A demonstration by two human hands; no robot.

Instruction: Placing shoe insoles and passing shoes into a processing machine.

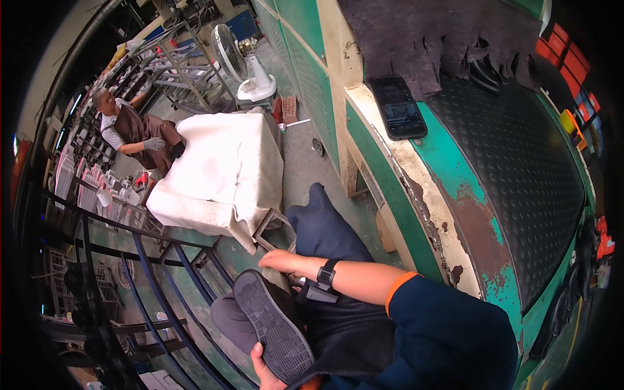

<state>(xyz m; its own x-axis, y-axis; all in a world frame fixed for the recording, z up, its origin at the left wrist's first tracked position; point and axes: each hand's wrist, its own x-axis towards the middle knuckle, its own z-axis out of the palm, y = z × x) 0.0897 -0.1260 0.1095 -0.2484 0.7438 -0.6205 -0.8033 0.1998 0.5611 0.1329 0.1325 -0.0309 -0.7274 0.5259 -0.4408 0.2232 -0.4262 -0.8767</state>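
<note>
Factory workshop, paint-chipped green machine (455,172), gloved worker (144,133) in apron

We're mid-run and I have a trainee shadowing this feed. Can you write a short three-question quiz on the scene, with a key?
1. Which of the person's own hands has its thumb on the sole of the shoe?

2. Relative to the white sheet, the white electric fan stands:
A. nearer the camera
B. farther away
C. on top of it

3. True or false: in the picture, the smartphone lies to the right of the white sheet.

Key:
1. The left hand
2. B
3. True
</note>
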